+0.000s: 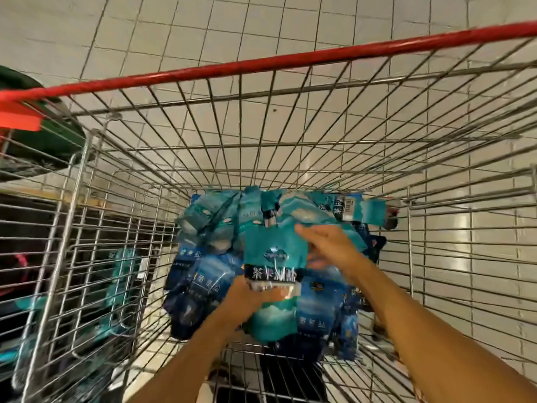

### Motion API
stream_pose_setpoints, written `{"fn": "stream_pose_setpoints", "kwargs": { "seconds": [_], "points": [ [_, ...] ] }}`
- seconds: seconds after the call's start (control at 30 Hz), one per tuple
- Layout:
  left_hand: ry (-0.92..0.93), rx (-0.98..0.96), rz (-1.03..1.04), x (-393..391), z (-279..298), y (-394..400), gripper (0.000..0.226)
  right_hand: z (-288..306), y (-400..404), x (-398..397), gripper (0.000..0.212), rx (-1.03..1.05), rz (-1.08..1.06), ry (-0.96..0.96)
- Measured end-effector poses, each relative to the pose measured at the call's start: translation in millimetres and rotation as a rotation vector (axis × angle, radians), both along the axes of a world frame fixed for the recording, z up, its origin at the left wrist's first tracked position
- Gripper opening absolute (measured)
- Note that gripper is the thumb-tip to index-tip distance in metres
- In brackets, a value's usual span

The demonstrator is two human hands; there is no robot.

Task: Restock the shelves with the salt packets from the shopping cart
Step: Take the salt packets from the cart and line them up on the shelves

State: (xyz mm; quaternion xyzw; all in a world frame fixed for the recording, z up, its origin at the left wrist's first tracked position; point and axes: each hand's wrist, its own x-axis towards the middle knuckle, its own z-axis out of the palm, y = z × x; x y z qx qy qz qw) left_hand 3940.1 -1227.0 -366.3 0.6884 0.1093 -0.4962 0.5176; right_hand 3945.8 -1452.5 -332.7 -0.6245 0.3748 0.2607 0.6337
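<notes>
Looking down from your head camera, both your arms reach into the shopping cart (pixel 87 175), a wire basket with a red handle bar at the far side. Your left hand (pixel 250 295) grips the near end of a teal salt packet (pixel 273 251), lifted above the heap. Your right hand (pixel 328 242) lies against that packet's right edge, fingers blurred, so I cannot tell whether it is closed on it. The pile of salt packets (pixel 203 228) fills the cart floor beneath. White floor tiles (pixel 174 30) show through the wires.
</notes>
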Motion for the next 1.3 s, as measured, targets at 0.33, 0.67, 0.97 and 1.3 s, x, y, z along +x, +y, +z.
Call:
{"fn": "stream_pose_setpoints", "kwargs": {
  "seconds": [0.33, 0.67, 0.97, 1.3],
  "points": [
    [-0.066, 0.276, 0.201, 25.9, 20.1, 36.5, 0.069, -59.1, -25.2, 101.5, 0.102, -0.402, 0.253, 0.271],
    [-0.069, 0.406, 0.188, 34.8, 44.2, 62.9, 0.058, -68.7, 7.4, 66.9, 0.009, -0.147, -0.057, 0.314],
    [0.029, 0.266, 0.332, 31.9, 53.5, 52.6, 0.066, -61.0, 11.2, 79.7, 0.003, 0.200, -0.575, 0.279],
    [0.154, -0.070, 0.502, 41.1, 108.5, 42.4, 0.070, 41.9, 48.6, -36.8, 0.028, 0.250, -0.381, 0.039]
  ]
}}
